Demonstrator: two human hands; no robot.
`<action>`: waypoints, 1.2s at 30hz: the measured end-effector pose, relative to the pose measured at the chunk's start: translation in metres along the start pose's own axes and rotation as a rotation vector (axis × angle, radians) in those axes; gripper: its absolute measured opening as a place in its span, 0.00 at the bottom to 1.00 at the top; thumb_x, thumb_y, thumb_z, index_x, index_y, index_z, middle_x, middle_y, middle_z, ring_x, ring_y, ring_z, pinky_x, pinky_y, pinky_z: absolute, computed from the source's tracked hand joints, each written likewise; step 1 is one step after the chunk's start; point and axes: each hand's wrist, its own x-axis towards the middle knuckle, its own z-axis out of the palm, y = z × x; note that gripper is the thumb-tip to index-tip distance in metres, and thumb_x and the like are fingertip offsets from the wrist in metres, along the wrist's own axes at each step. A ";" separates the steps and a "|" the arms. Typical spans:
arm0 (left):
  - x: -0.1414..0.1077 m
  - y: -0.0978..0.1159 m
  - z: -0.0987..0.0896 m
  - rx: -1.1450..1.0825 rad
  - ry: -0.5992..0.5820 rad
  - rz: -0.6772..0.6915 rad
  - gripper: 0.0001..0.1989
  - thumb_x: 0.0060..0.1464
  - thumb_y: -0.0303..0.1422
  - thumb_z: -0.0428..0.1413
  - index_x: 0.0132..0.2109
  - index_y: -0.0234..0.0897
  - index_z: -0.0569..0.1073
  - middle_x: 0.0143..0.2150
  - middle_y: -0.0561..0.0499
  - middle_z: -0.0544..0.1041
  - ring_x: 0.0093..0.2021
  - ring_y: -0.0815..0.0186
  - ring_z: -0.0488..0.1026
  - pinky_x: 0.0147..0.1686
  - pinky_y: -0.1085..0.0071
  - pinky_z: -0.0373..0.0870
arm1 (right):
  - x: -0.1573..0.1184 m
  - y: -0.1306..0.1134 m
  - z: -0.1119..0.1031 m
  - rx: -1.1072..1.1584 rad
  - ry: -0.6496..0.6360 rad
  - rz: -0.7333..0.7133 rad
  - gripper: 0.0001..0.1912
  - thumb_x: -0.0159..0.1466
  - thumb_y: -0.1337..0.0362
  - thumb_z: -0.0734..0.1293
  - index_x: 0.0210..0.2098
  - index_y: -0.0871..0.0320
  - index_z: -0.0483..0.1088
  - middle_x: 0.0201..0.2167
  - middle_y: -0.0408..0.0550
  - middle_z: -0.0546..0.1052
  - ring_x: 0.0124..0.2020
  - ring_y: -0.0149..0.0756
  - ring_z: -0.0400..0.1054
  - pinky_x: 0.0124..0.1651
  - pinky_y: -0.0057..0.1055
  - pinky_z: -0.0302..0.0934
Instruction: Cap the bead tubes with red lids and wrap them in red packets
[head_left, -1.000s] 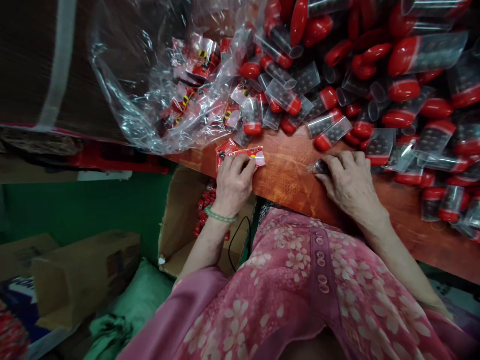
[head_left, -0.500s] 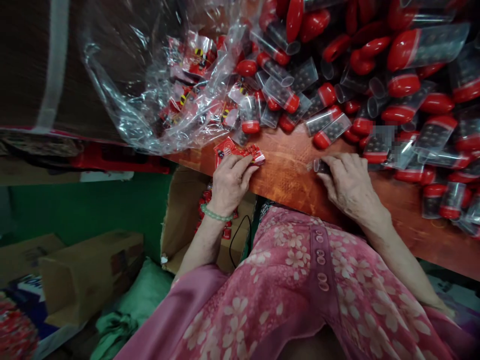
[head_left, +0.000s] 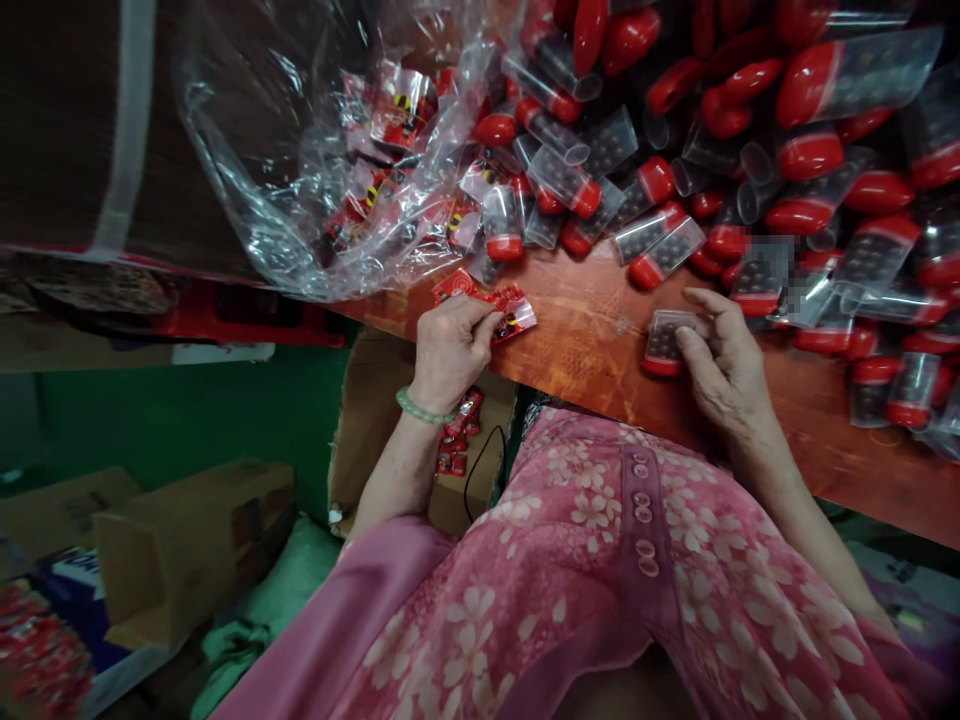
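Two bare hands are placed over the reddish-brown table (head_left: 577,300), well apart from each other. The left hand (head_left: 454,345) pinches a red printed wrapper (head_left: 515,318) between thumb and forefinger, near the front edge of the table. Its wrist carries a pale green bracelet (head_left: 425,408). The right hand (head_left: 724,360) has its thumb on one small clear container (head_left: 667,345), whose red cap points toward the person; the forefinger is lifted away from it. Whether the other fingers press it from behind, one cannot tell. This container is near the front edge, just to the left of the right palm. Beyond the hands, many similar containers (head_left: 559,180) with dark beads lie in a heap. To the left of the heap is a transparent plastic bag (head_left: 262,240). Below the left hand, a cardboard box (head_left: 360,410) contains small red packets (head_left: 452,455).
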 end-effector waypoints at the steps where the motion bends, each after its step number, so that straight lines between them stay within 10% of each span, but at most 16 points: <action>1: 0.000 0.001 0.000 -0.024 0.019 -0.004 0.10 0.60 0.33 0.60 0.31 0.37 0.80 0.26 0.52 0.76 0.27 0.69 0.71 0.30 0.70 0.65 | -0.002 0.003 0.000 0.035 -0.012 0.018 0.24 0.73 0.53 0.62 0.65 0.51 0.63 0.47 0.52 0.81 0.43 0.41 0.79 0.49 0.43 0.75; 8: -0.004 0.023 -0.005 -0.280 0.095 -0.103 0.06 0.54 0.35 0.68 0.32 0.39 0.82 0.29 0.52 0.83 0.28 0.68 0.78 0.31 0.70 0.74 | -0.010 0.003 -0.007 0.237 -0.057 0.110 0.27 0.66 0.54 0.73 0.62 0.49 0.67 0.47 0.49 0.83 0.45 0.42 0.80 0.48 0.42 0.77; 18: -0.015 0.054 -0.004 -0.306 0.045 0.104 0.11 0.55 0.40 0.68 0.32 0.38 0.80 0.30 0.52 0.82 0.30 0.70 0.77 0.33 0.72 0.73 | -0.005 -0.045 -0.006 0.334 0.042 0.038 0.14 0.61 0.60 0.78 0.46 0.46 0.78 0.43 0.45 0.83 0.44 0.43 0.80 0.49 0.45 0.77; 27: -0.018 0.064 0.009 -0.434 -0.080 0.118 0.17 0.55 0.47 0.67 0.32 0.36 0.79 0.31 0.50 0.83 0.30 0.70 0.78 0.32 0.73 0.74 | -0.001 -0.062 -0.006 0.101 -0.133 -0.133 0.05 0.68 0.57 0.71 0.43 0.43 0.78 0.45 0.45 0.84 0.47 0.48 0.79 0.52 0.52 0.75; 36: -0.021 0.064 0.015 -0.488 -0.151 0.183 0.14 0.58 0.42 0.66 0.34 0.35 0.79 0.31 0.50 0.83 0.30 0.71 0.77 0.31 0.76 0.72 | 0.002 -0.064 -0.020 -0.024 -0.354 -0.313 0.08 0.70 0.64 0.69 0.46 0.49 0.80 0.43 0.44 0.85 0.44 0.38 0.81 0.49 0.37 0.76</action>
